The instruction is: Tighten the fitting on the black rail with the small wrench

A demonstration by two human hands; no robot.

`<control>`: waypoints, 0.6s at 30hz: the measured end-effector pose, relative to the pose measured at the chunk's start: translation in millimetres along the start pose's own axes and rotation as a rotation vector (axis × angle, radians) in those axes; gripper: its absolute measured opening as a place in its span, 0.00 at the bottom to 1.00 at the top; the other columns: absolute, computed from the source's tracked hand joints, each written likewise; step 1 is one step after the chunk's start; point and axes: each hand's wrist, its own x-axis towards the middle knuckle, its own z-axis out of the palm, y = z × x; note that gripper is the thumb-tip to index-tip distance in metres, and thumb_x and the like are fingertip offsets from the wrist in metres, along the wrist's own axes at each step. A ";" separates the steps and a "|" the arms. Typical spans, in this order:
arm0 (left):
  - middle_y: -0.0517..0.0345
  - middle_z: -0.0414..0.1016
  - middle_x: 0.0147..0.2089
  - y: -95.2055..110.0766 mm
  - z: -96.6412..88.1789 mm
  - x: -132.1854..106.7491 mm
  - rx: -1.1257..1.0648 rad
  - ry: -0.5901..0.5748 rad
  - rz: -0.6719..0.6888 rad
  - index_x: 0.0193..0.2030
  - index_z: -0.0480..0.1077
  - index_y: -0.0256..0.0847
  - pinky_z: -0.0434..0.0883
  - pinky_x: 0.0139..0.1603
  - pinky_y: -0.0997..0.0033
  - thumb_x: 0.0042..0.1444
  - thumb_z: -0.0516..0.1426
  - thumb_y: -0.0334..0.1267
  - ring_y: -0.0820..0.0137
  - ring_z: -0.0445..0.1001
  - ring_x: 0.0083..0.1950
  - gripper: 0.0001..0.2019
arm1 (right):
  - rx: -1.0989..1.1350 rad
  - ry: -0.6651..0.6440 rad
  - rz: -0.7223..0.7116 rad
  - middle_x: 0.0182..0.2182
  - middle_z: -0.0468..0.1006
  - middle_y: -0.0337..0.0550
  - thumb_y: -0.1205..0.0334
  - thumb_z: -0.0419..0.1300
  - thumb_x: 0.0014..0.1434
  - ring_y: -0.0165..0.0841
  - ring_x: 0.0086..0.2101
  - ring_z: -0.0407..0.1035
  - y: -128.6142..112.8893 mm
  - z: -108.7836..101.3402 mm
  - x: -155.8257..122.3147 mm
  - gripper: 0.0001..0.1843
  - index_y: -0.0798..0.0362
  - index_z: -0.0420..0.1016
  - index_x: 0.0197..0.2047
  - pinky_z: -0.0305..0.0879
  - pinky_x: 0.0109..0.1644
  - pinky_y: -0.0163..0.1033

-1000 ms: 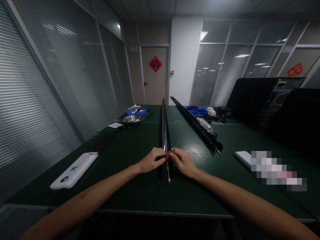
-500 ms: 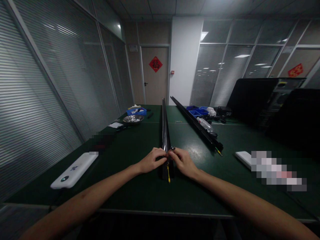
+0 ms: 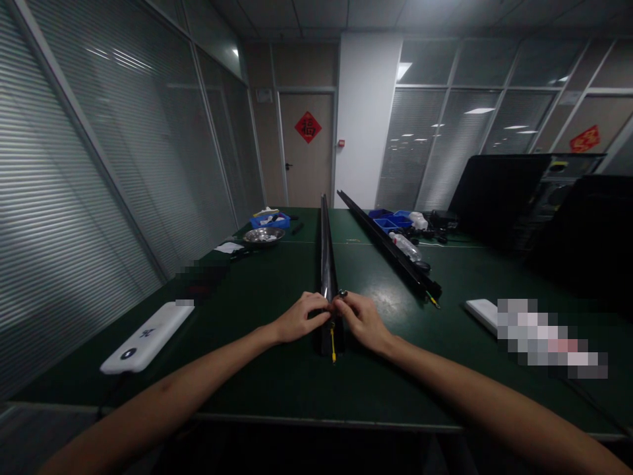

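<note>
A long black channel-shaped rail lies lengthwise on the green table, its near end between my hands. My left hand reaches over this end from the left, thumb and fingers closed together; what they grip is hidden. From the right, my right hand pinches at the same spot, with a small shiny metal piece showing at its fingertips. The fingertips of both hands nearly meet above the rail. Below them a short yellow wire hangs toward me over the rail's end.
A second black rail with a yellow-green wire lies to the right. White devices rest at both sides, the right one partly pixelated. Farther back are a metal bowl, blue trays, a plastic bottle and dark monitors.
The yellow wire's lower end has shifted slightly to the left. Both hands keep nearly the same place and grip.
</note>
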 end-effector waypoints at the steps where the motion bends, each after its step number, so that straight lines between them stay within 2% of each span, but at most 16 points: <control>1: 0.55 0.77 0.50 0.3 -0.2 -0.1 -0.004 -0.001 0.000 0.48 0.73 0.41 0.58 0.61 0.62 0.70 0.53 0.40 0.62 0.71 0.55 0.09 | -0.003 -0.008 0.002 0.32 0.75 0.42 0.54 0.51 0.73 0.34 0.33 0.70 0.2 0.1 0.1 0.19 0.53 0.74 0.35 0.66 0.38 0.37; 7: 0.54 0.77 0.49 2.0 -0.7 0.2 -0.005 -0.009 -0.001 0.45 0.73 0.40 0.59 0.61 0.62 0.69 0.52 0.40 0.62 0.71 0.54 0.10 | -0.011 -0.026 -0.026 0.31 0.74 0.42 0.54 0.50 0.74 0.34 0.34 0.70 2.9 -1.2 -0.5 0.19 0.53 0.74 0.35 0.67 0.41 0.38; 18: 0.54 0.76 0.50 -3.3 1.1 -0.1 0.011 -0.013 0.003 0.48 0.74 0.42 0.58 0.62 0.61 0.70 0.52 0.41 0.62 0.71 0.56 0.11 | -0.013 0.062 -0.005 0.31 0.76 0.42 0.55 0.51 0.73 0.33 0.32 0.71 -1.5 -0.7 -2.1 0.18 0.53 0.75 0.35 0.65 0.37 0.36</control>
